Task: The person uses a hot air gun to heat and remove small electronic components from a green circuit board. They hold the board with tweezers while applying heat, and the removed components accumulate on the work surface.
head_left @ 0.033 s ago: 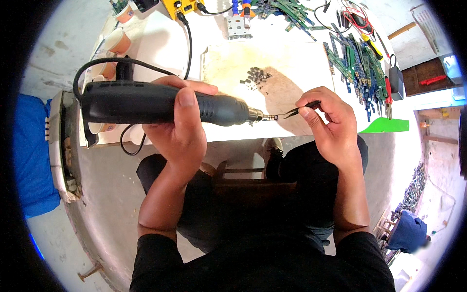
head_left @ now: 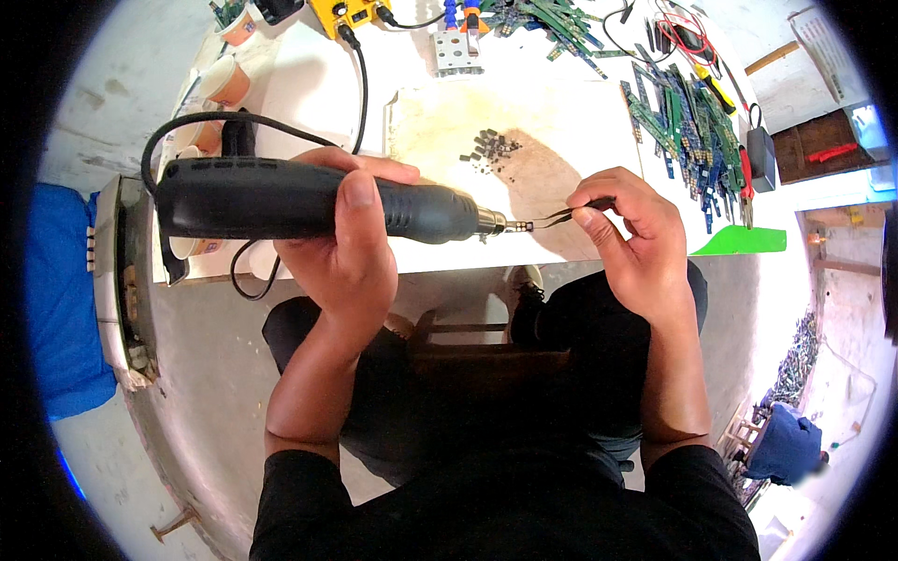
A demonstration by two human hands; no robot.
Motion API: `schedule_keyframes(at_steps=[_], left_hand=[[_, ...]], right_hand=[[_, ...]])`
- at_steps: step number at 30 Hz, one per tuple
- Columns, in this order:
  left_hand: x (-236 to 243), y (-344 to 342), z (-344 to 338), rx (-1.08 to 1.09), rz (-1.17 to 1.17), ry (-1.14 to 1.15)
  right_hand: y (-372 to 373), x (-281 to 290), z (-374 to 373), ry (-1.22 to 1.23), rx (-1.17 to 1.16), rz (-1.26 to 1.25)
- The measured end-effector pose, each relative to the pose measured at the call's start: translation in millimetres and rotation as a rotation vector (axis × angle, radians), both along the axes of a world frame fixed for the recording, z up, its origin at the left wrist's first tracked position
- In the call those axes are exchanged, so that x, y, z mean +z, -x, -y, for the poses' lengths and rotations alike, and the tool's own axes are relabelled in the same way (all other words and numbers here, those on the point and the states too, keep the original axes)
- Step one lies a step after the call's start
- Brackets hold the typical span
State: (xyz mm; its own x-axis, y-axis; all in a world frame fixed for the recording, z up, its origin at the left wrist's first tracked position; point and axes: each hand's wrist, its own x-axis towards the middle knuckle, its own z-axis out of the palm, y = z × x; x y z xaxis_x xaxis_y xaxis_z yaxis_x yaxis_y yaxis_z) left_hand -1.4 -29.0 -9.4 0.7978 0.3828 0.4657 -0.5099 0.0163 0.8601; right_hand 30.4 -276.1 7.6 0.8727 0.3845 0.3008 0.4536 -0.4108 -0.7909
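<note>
My left hand point(head_left: 351, 229) is wrapped round a thick black hot air gun point(head_left: 262, 198), held level with its metal nozzle point(head_left: 490, 222) pointing right. My right hand point(head_left: 641, 234) pinches dark tweezers point(head_left: 591, 208). Their thin tips reach left to a small strip with square pads point(head_left: 520, 225), right at the nozzle's mouth. Whether the tips grip that strip or only touch it is too small to tell. Beyond the hands, small dark chips point(head_left: 491, 147) lie in a loose cluster on a stained pale board point(head_left: 426, 122).
Several green circuit board strips point(head_left: 683, 122) are heaped at the right, more at the back. A yellow box point(head_left: 348, 14) with cables stands at the back, near a metal holder point(head_left: 458, 54). Paper cups point(head_left: 224, 82) line the left edge. Behind, at lower right, is another person point(head_left: 784, 447).
</note>
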Motion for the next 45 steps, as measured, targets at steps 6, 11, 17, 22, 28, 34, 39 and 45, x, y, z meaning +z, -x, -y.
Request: schedule_keyframes(at_steps=[6, 11, 17, 22, 28, 34, 39, 45], left_hand=[[-6, -1, 0, -0.035, 0.009, -0.023], [-4, 1, 5, -0.048, -0.006, -0.007], [-7, 0, 4, -0.068, 0.012, 0.016], [-8, 0, 3, -0.078, 0.027, 0.027], [-8, 0, 4, -0.106, 0.036, 0.007], [-9, 1, 3, -0.134, 0.043, 0.048], [-11, 0, 5, -0.148, 0.034, 0.065], [-11, 0, 6, -0.159, 0.051, 0.082]], right_hand=[[0, 1, 1, 0.023, 0.04, 0.013], [0, 0, -1, 0.028, 0.039, 0.019], [0, 0, -1, 0.035, 0.032, 0.013], [0, 1, -1, 0.037, 0.032, 0.002], [1, 1, -2, 0.048, 0.029, 0.009], [1, 2, -2, 0.056, 0.032, 0.011], [1, 2, -2, 0.044, 0.023, 0.007], [0, 1, -3, 0.058, 0.022, 0.029]])
